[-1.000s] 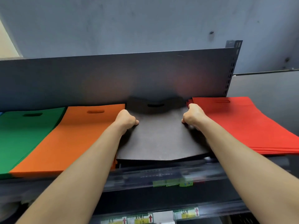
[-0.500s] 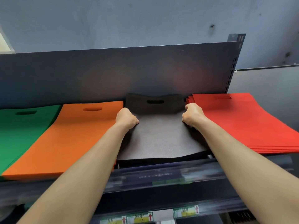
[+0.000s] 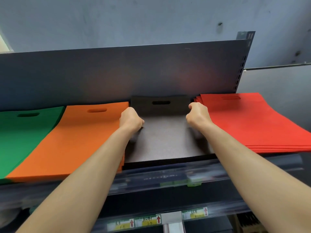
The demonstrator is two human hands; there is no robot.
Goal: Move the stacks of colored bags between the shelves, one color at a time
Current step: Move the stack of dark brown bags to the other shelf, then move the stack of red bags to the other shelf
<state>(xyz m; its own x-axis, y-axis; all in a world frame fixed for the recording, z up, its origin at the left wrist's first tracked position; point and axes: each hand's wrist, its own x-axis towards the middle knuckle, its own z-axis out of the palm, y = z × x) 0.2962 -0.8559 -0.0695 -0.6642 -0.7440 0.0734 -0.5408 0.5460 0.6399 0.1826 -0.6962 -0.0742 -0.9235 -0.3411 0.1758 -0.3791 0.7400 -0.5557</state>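
Your fingers [image 3: 192, 106] are curled on both sides — left hand [image 3: 131, 119] and right hand [image 3: 199, 117] each grip a side edge of the black bag stack [image 3: 165, 142], lying on the shelf [image 3: 262, 163] between the orange stack [image 3: 75, 140] and the red stack [image 3: 252, 121]. Farther back, its handle end bends up against the dark back panel [image 3: 117, 73].

Worn on the head, wide-angle, facing forward and slightly down onto the top shelf [image 3: 168, 178] from just in front of its front edge. Close in: back panel [image 3: 117, 73] across mid-frame, wall [image 3: 151, 17] above, front edge of the lower shelf [image 3: 193, 213] along the bottom.
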